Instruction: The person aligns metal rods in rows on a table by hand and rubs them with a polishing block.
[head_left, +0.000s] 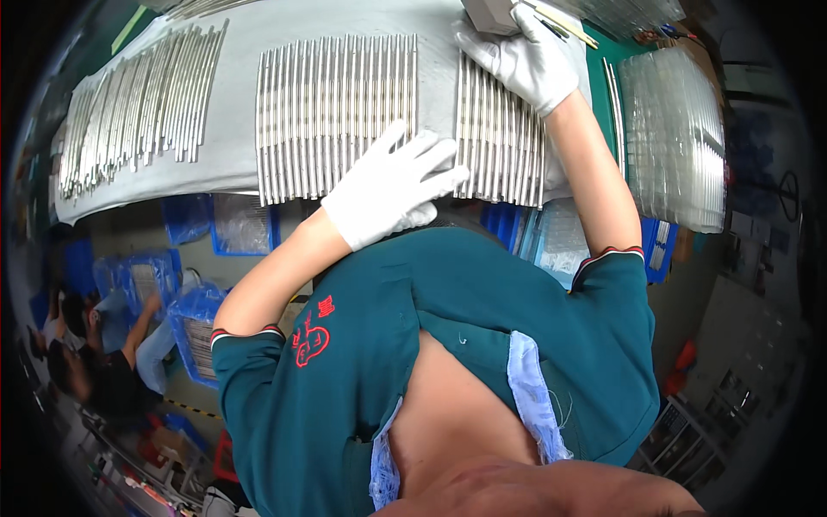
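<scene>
Workshop setting: a table (258, 26) covered with a grey cloth (241, 172) ran across the top of the frame, with blue bins (243, 226) of bagged parts below its edge and other workers seated at lower left.

Item 1. Metal rods, middle batch (336, 116): thin silvery rods laid side by side in one tight row at upper centre, ends roughly level, apparently so they could be squared up as a block.

Item 2. Metal rods, right batch (500, 142): a like row, just right of the middle batch and apart from it by a strip of bare cloth.

Item 3. Metal rods, left batch (138, 103): looser and fanned, at upper left.

Item 4. Left hand (396, 189), white cotton glove: flat, fingers (431, 155) spread wide, holding nothing, resting on the near end of the middle batch and the cloth gap, seemingly steadying the row.

Item 5. Right hand (527, 62), white glove: laid over the far end of the right batch at upper right, fingers loosely curled against a grey block (491, 13); whether it gripped anything could not be told.

Item 6. Stack of clear plastic trays (676, 138): far right of the frame, beside the cloth.

Item 7. Green mat (607, 112): under the trays.
</scene>
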A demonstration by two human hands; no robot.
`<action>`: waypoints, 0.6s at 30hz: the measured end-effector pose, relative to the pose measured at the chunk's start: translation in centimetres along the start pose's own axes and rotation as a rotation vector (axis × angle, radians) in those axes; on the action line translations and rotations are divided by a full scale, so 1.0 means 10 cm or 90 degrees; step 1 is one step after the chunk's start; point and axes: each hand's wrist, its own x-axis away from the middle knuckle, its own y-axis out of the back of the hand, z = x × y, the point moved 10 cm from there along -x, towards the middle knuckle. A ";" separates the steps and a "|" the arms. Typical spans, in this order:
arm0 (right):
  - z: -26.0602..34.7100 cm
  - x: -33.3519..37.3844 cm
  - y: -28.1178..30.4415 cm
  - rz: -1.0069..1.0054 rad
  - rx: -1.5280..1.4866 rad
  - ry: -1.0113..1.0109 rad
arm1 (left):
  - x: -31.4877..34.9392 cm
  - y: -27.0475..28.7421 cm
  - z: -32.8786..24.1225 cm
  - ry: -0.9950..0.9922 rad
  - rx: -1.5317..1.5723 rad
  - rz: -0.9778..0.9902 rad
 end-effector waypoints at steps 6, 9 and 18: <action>-0.02 -0.05 -0.71 0.127 0.615 0.196 | 0.40 0.21 0.24 0.157 -0.018 -0.013; 0.01 0.02 -1.08 0.143 0.930 0.352 | 0.55 0.22 0.29 0.175 -0.045 -0.042; 0.02 0.02 -1.17 0.114 1.076 0.390 | 0.45 0.17 0.27 0.156 -0.067 -0.024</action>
